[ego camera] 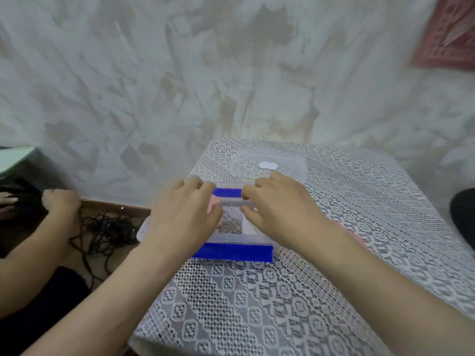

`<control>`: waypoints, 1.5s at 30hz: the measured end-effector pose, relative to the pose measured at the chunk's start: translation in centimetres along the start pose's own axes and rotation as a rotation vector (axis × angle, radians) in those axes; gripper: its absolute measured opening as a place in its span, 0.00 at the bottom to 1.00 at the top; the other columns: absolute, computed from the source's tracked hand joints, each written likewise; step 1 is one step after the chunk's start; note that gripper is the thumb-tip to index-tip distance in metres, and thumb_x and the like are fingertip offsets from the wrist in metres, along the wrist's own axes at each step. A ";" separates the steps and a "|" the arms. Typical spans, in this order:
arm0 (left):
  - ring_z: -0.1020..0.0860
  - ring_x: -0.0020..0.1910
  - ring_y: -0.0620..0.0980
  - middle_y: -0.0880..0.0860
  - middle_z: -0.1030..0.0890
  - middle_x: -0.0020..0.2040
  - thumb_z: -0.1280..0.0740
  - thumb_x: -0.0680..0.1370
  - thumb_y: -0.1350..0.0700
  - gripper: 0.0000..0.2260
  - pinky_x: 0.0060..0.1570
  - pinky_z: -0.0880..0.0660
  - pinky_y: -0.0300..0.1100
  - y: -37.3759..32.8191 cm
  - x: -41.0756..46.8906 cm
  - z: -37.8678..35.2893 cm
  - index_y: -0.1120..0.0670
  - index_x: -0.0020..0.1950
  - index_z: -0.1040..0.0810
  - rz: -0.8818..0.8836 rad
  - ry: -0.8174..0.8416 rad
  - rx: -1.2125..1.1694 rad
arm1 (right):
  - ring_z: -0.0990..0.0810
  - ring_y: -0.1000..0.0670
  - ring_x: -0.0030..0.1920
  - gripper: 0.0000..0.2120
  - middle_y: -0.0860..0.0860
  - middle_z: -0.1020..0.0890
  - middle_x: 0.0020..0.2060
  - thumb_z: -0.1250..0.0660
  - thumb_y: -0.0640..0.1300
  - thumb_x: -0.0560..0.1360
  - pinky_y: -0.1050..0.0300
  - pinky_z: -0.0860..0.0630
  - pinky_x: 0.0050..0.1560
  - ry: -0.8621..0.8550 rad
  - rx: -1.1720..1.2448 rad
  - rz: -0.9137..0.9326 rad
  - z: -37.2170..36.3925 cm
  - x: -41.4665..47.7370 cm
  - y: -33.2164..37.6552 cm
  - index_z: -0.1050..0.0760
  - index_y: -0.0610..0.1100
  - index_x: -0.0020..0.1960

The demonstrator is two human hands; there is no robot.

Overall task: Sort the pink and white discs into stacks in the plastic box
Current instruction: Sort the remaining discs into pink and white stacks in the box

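We look down on a lace-covered surface (257,304) filling the lower right of the frame. At centre sits the clear plastic box (232,236) with blue clips, open on top, and both our hands are over it. Our left hand (185,217) curls its fingers (195,183), pinching a pink disc (212,204) between thumb and forefinger above the box's left side. Our right hand (282,211) bends over the far rim; blur keeps us from telling whether it holds anything. Just beyond, white discs (268,165) lie on the clear lid (244,160).
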State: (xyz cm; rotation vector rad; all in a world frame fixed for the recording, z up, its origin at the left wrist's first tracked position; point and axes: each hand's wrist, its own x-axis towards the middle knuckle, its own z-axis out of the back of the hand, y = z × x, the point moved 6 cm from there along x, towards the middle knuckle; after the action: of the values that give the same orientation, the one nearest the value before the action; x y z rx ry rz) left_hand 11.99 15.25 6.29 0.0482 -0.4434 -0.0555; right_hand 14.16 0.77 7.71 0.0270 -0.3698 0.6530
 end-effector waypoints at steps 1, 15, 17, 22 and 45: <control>0.22 0.40 0.57 0.52 0.18 0.45 0.32 0.74 0.49 0.11 0.35 0.29 0.46 -1.0 0.4 0.1 0.54 0.51 0.18 -0.025 -0.006 0.005 | 0.24 0.45 0.55 0.13 0.51 0.20 0.50 0.43 0.54 0.83 0.53 0.37 0.44 -0.002 -0.015 -0.014 0.6 -0.7 -0.7 0.25 0.49 0.59; 0.24 0.42 0.54 0.50 0.19 0.44 0.39 0.76 0.45 0.15 0.38 0.26 0.48 -19.1 2.2 0.2 0.52 0.52 0.18 -0.283 -0.007 -0.153 | 0.26 0.46 0.61 0.16 0.53 0.22 0.59 0.44 0.58 0.82 0.48 0.25 0.54 0.125 0.019 -0.417 1.7 -13.2 -13.8 0.27 0.53 0.65; 0.24 0.46 0.54 0.50 0.19 0.49 0.41 0.78 0.46 0.15 0.43 0.26 0.48 -21.0 1.4 -1.0 0.51 0.55 0.19 -0.305 0.052 -0.165 | 0.26 0.47 0.59 0.17 0.54 0.22 0.59 0.44 0.58 0.83 0.48 0.24 0.53 0.137 0.055 -0.443 0.4 -14.9 -14.4 0.27 0.53 0.66; 0.29 0.58 0.50 0.50 0.26 0.63 0.46 0.83 0.44 0.15 0.58 0.30 0.44 -22.0 -1.1 -3.8 0.49 0.62 0.25 -0.259 0.189 -0.201 | 0.25 0.53 0.51 0.12 0.56 0.26 0.51 0.43 0.57 0.83 0.53 0.23 0.50 0.193 0.169 -0.472 -2.7 -17.0 -14.5 0.25 0.55 0.60; 0.28 0.26 0.44 0.45 0.22 0.30 0.31 0.80 0.52 0.07 0.29 0.30 0.43 -18.0 -4.3 -4.1 0.50 0.43 0.24 0.174 0.451 -1.142 | 0.24 0.60 0.32 0.09 0.54 0.16 0.35 0.31 0.48 0.80 0.56 0.29 0.40 0.148 1.038 -0.542 -3.1 -16.3 -14.9 0.17 0.47 0.43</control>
State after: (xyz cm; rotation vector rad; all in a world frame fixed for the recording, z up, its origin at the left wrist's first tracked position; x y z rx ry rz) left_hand 9.07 -2.26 -0.35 -1.0812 0.0840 -0.1170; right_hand 12.13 -20.27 0.58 1.0286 0.1556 0.2441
